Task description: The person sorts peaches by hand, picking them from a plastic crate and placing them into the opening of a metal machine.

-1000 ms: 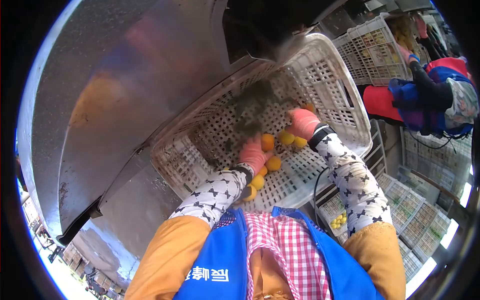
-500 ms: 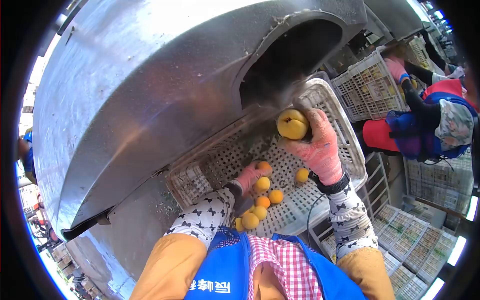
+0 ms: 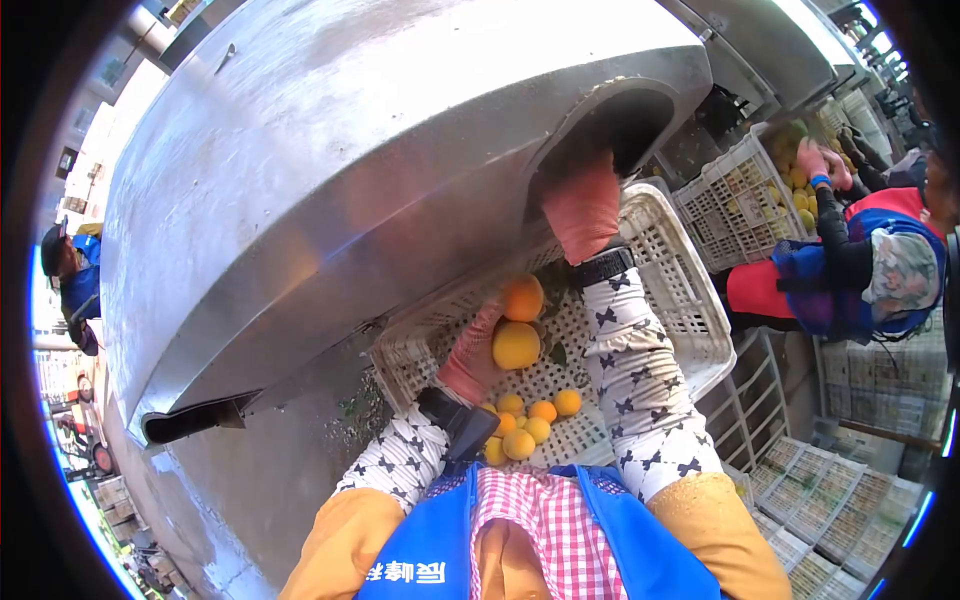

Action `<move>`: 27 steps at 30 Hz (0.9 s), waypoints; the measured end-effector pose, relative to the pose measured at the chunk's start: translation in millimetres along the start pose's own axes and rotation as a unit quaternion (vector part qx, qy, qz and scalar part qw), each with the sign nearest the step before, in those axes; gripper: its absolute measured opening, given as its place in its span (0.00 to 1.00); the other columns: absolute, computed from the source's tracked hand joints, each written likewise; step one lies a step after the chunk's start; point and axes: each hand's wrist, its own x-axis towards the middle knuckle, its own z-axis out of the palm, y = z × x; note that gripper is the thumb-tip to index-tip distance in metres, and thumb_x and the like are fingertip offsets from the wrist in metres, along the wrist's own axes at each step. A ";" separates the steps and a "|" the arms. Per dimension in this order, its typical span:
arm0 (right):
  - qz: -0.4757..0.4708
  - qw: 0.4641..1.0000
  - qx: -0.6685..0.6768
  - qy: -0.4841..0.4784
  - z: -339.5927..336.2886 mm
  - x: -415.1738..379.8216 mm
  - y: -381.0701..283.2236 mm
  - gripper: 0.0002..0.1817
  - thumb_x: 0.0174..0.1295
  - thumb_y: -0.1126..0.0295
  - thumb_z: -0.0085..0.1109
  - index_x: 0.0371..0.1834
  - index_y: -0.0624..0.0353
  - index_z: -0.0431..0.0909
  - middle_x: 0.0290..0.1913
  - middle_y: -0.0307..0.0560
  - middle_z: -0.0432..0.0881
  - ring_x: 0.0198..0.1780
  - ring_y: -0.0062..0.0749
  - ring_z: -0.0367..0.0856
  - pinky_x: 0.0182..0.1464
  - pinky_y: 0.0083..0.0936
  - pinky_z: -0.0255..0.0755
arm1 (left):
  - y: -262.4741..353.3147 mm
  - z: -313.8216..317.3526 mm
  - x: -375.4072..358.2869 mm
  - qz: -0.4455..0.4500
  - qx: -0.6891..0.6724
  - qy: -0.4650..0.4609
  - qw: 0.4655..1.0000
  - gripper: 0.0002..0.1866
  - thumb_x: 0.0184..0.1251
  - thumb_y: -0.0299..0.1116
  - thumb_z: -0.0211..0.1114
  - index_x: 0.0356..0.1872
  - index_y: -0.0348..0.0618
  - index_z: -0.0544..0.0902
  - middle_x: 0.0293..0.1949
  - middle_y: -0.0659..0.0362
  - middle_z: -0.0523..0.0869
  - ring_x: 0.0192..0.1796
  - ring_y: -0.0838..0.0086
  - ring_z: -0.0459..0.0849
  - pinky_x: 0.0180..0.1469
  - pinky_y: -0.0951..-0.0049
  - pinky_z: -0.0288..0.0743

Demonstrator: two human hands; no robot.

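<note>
My left hand [image 3: 477, 358], in a pink glove, is closed around two yellow peaches over the crate. One is an orange-tinged peach [image 3: 522, 297], the other a yellower peach [image 3: 516, 345] just below it. My right hand [image 3: 588, 212], also gloved in pink, reaches into the dark opening [image 3: 640, 125] of the metal machine. Its fingers are hidden in there, and whether they hold anything does not show. Several smaller-looking peaches [image 3: 518, 443] lie at the near end of the white plastic crate [image 3: 690, 300], beneath my left wrist.
The curved metal housing [image 3: 350, 150] overhangs the crate's far side. A co-worker [image 3: 860, 260] at the right has gloved hands over another crate [image 3: 735, 195] of fruit. Stacked crates [image 3: 830, 500] stand at lower right. Another person [image 3: 75, 270] is at the far left.
My right hand has gone from above the crate into the opening; the peach it held is no longer visible in it. My left hand has risen with two peaches. The view has shifted slightly.
</note>
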 end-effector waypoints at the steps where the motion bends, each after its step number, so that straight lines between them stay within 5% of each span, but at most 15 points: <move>1: 0.060 0.973 0.220 0.031 -32.7 5.6 -2.6 0.33 0.57 0.65 0.71 0.64 0.65 0.71 0.56 0.61 0.77 0.53 0.55 0.78 0.56 0.39 0.75 | 5.7 5.3 -1.3 0.004 0.004 0.002 1.000 0.26 0.72 0.51 0.64 0.59 0.41 0.78 0.45 0.53 0.87 0.44 0.68 0.88 0.46 0.69 0.84; 2: 0.115 0.894 0.429 0.058 -57.4 6.3 -4.8 0.31 0.58 0.66 0.71 0.64 0.66 0.73 0.54 0.59 0.78 0.51 0.52 0.79 0.55 0.37 0.75 | 10.1 12.2 -2.5 0.012 -0.002 0.006 1.000 0.26 0.72 0.51 0.64 0.60 0.41 0.77 0.45 0.53 0.87 0.45 0.67 0.88 0.47 0.69 0.84; 4: 0.025 0.915 0.375 0.144 -75.5 -23.0 -2.9 0.32 0.58 0.68 0.71 0.66 0.62 0.73 0.52 0.55 0.79 0.44 0.42 0.81 0.50 0.33 0.76 | 17.0 21.2 -6.8 0.026 -0.008 0.009 1.000 0.26 0.72 0.50 0.64 0.61 0.41 0.77 0.46 0.53 0.87 0.45 0.67 0.87 0.47 0.69 0.84; 7: 0.035 0.886 0.460 -0.056 -102.0 -78.3 -4.6 0.32 0.56 0.67 0.71 0.66 0.61 0.75 0.54 0.54 0.80 0.52 0.41 0.82 0.54 0.31 0.76 | 22.6 42.7 -15.4 0.073 0.044 -0.061 0.994 0.29 0.74 0.50 0.62 0.65 0.37 0.74 0.52 0.48 0.85 0.49 0.62 0.88 0.50 0.62 0.85; 9: -0.004 0.869 0.485 -0.094 -104.3 -99.2 -4.9 0.36 0.53 0.64 0.74 0.67 0.60 0.75 0.58 0.55 0.80 0.57 0.43 0.81 0.60 0.32 0.75 | 26.8 75.2 -21.9 0.158 0.126 0.000 0.979 0.25 0.73 0.46 0.63 0.63 0.41 0.76 0.47 0.55 0.86 0.47 0.69 0.87 0.51 0.71 0.82; 12: -0.055 0.878 0.469 -0.074 -92.4 -105.1 -2.2 0.42 0.46 0.57 0.78 0.67 0.61 0.74 0.57 0.57 0.80 0.59 0.50 0.80 0.63 0.38 0.73 | 30.7 63.2 -23.3 0.041 0.111 -0.032 0.992 0.26 0.74 0.46 0.62 0.65 0.41 0.75 0.50 0.56 0.86 0.47 0.71 0.86 0.53 0.73 0.81; 16: 0.014 0.858 0.510 -0.061 -91.7 -94.7 -5.8 0.42 0.45 0.56 0.78 0.66 0.61 0.75 0.56 0.58 0.80 0.58 0.49 0.80 0.61 0.38 0.75 | 30.0 74.7 -11.1 0.063 0.100 -0.028 0.993 0.27 0.74 0.47 0.62 0.65 0.40 0.75 0.52 0.53 0.85 0.48 0.72 0.86 0.51 0.71 0.82; 18: 0.090 0.923 0.359 0.108 -81.8 -66.5 -6.1 0.39 0.44 0.54 0.79 0.59 0.63 0.77 0.54 0.59 0.80 0.55 0.50 0.81 0.58 0.38 0.76 | 29.6 80.5 -5.5 0.083 0.042 -0.014 0.996 0.26 0.74 0.48 0.62 0.62 0.38 0.76 0.52 0.50 0.84 0.49 0.67 0.86 0.49 0.66 0.83; 20: 0.116 0.951 0.278 0.070 -61.7 -41.5 -3.3 0.35 0.45 0.56 0.78 0.55 0.63 0.78 0.53 0.58 0.81 0.54 0.51 0.81 0.57 0.38 0.76 | 23.9 68.6 -0.6 0.090 0.032 0.021 0.995 0.24 0.75 0.48 0.62 0.59 0.38 0.77 0.52 0.48 0.84 0.50 0.62 0.86 0.47 0.61 0.84; 22: 0.144 0.970 0.195 0.028 -27.0 -8.1 -2.2 0.30 0.46 0.58 0.78 0.50 0.64 0.80 0.51 0.57 0.81 0.53 0.52 0.80 0.56 0.38 0.76 | 11.7 40.9 6.9 0.097 -0.028 0.116 0.988 0.23 0.78 0.46 0.56 0.63 0.39 0.77 0.57 0.51 0.83 0.58 0.59 0.83 0.59 0.57 0.81; 24: 0.193 0.967 0.167 0.000 13.1 16.0 -5.7 0.26 0.49 0.62 0.76 0.48 0.64 0.79 0.52 0.58 0.81 0.52 0.54 0.79 0.55 0.39 0.76 | -1.6 27.8 4.0 0.120 -0.007 0.148 0.982 0.24 0.77 0.43 0.59 0.66 0.40 0.73 0.59 0.51 0.81 0.61 0.57 0.81 0.61 0.51 0.79; 25: 0.195 0.966 0.169 -0.011 19.7 18.1 -0.4 0.26 0.49 0.62 0.76 0.48 0.64 0.79 0.52 0.58 0.81 0.52 0.54 0.79 0.55 0.39 0.76 | -10.6 3.9 9.8 0.183 0.150 0.116 0.965 0.25 0.75 0.42 0.61 0.66 0.40 0.72 0.60 0.52 0.81 0.62 0.58 0.80 0.62 0.53 0.79; 26: 0.097 0.981 0.149 0.073 23.0 21.6 8.3 0.26 0.51 0.63 0.75 0.50 0.65 0.79 0.51 0.57 0.81 0.52 0.52 0.80 0.55 0.38 0.76 | -13.1 -10.4 12.2 0.241 0.305 0.077 0.918 0.26 0.73 0.40 0.63 0.67 0.40 0.71 0.61 0.52 0.81 0.63 0.59 0.80 0.63 0.55 0.78; 27: -0.005 0.980 0.127 0.155 14.5 21.2 6.2 0.26 0.52 0.64 0.74 0.53 0.66 0.79 0.50 0.56 0.82 0.52 0.50 0.80 0.55 0.37 0.75 | -9.5 -11.8 11.4 0.239 0.303 0.084 0.919 0.26 0.73 0.40 0.63 0.67 0.40 0.71 0.61 0.52 0.81 0.63 0.59 0.80 0.63 0.55 0.78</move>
